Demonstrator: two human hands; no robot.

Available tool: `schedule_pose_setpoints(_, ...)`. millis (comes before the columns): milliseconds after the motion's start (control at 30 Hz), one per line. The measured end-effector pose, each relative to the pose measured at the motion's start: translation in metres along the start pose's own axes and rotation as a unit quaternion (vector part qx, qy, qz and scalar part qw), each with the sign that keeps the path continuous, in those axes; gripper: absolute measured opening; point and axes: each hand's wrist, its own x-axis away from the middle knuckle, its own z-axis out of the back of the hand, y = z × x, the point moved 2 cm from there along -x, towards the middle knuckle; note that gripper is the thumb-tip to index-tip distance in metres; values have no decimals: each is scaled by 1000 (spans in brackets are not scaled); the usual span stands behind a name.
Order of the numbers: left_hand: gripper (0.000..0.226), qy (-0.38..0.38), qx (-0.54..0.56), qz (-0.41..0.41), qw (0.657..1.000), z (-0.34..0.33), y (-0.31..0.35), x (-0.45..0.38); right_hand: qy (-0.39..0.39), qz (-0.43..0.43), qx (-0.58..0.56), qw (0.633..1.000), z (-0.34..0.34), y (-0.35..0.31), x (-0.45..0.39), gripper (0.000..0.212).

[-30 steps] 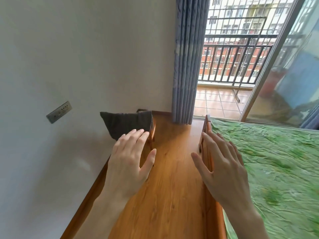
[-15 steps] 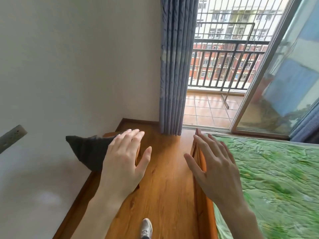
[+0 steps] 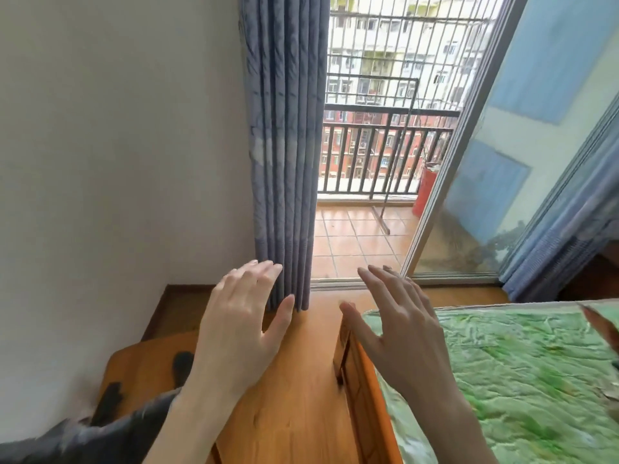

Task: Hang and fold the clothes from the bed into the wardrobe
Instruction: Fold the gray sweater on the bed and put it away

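Note:
My left hand (image 3: 239, 324) is held out in front of me with straight fingers and holds nothing. My right hand (image 3: 398, 328) is raised beside it, fingers spread, also empty, above the corner of the bed. The bed (image 3: 522, 373) has a green crumpled cover and a wooden frame (image 3: 355, 373) and fills the lower right. A dark grey garment (image 3: 83, 437) lies at the lower left, on a wooden piece of furniture (image 3: 140, 366) against the wall. No wardrobe is in view.
A grey-blue curtain (image 3: 284, 155) hangs straight ahead beside an open sliding glass door (image 3: 469, 162) to a tiled balcony with railings. A white wall stands on the left. A strip of wooden floor (image 3: 301, 396) runs between the furniture and the bed.
The view has swung forward and up toward the balcony door. Both empty hands stay raised. The dark garment has slid toward the lower left corner of the view.

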Motion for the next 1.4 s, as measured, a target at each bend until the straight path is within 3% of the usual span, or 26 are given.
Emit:
schedule_pose_setpoints(467, 57, -55, 50, -99, 992, -191, -15, -203, 9, -90, 30, 995, -112, 127, -171, 61)
schedule_pose_setpoints(833, 52, -45, 73, -96, 992, -334, -14, -390, 66, -189, -54, 978, -181, 264, -329, 64)
schedule_pose_setpoints(1167, 50, -44, 102, -111, 988, -445, -20, -504, 45, -215, -35, 975, -236, 341, -434, 69)
schedule_pose_setpoints(1400, 51, -97, 149, -155, 972, -554, -24, -605, 54, -267, 13, 962, -285, 403, -512, 64)
